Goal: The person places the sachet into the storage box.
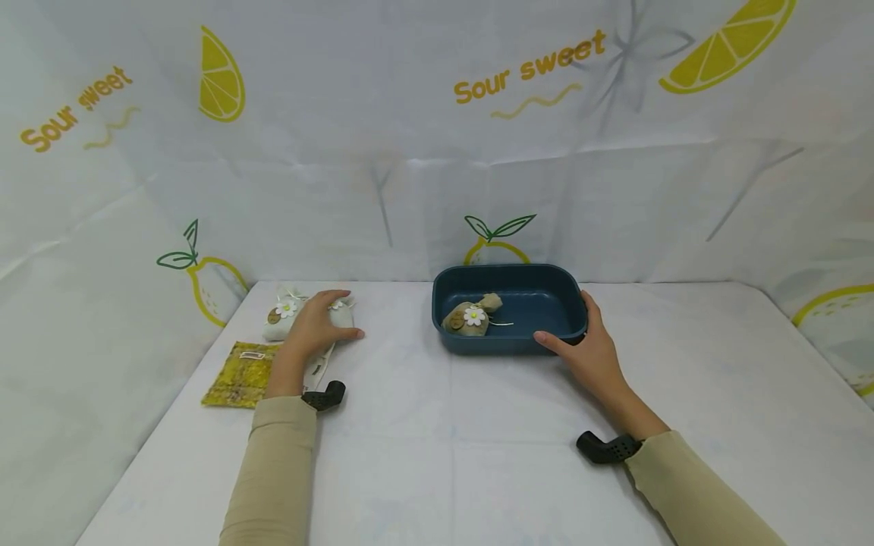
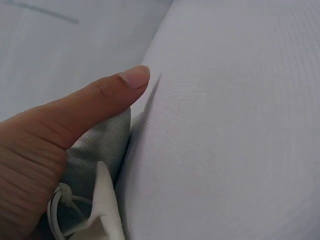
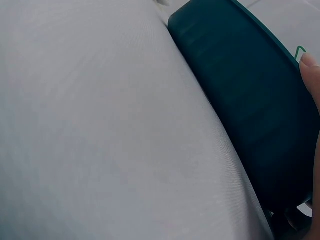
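My left hand (image 1: pixel 317 326) is over pale cloth sachets (image 1: pixel 276 331) with daisy trims at the table's back left, partly hiding them. Its thumb extends straight across a grey-looking sachet (image 2: pixel 114 137) in the left wrist view, and the other fingers are out of that view. At the dark blue rectangular box (image 1: pixel 492 346), my right hand (image 1: pixel 594 356) grips the right front corner, thumb over the front rim and fingers round the right side. Inside the box, toward the left, lies a small tan drawstring sachet (image 1: pixel 459 322) with a white daisy.
A flat yellow patterned pouch (image 1: pixel 235 379) with a small label lies left of my left forearm, partly covered by it. A white strip (image 1: pixel 318 370) shows beside the left wrist. Behind the white table (image 1: pixel 451 455) hangs a lemon-print cloth (image 1: pixel 328 205).
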The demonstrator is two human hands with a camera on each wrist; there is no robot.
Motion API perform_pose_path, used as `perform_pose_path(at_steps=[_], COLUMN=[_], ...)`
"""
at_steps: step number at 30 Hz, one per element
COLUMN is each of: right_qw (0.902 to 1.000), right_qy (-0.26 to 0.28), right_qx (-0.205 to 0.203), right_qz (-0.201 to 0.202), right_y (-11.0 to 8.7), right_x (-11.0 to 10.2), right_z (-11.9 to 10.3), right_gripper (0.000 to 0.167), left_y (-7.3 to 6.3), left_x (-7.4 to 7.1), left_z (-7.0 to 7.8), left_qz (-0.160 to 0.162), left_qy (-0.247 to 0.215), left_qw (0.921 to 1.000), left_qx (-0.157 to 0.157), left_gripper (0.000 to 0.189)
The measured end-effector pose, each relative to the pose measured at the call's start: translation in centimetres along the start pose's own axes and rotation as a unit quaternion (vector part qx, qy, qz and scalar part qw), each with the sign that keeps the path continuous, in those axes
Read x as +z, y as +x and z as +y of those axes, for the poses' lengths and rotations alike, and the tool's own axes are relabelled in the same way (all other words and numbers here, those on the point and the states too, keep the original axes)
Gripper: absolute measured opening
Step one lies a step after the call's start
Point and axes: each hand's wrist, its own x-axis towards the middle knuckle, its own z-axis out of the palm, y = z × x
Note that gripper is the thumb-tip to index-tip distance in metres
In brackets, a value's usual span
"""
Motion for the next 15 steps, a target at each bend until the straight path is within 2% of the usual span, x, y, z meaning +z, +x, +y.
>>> perform_pose_path(at_steps=[7,15], right_qw=[1.0000,1.0000], right_qy=[-0.002,-0.005], right_qx=[0.001,0.001], right_qz=[0.002,0.001], right_y=[0.07,0.01], right_x=[0.02,0.07], right_z=[0.08,0.13], right_gripper=[0.113,0.113], left_y=[0.11,-0.02], left_x=[0.56,0.87], left_z=[-0.12,0.30], left_qz=[0.028,0.048], left_qy=[-0.007,-0.031], left_qw=[0.9993,0.9969], left_qx=[-0.026,-0.054], left_gripper=[0.084,0.061])
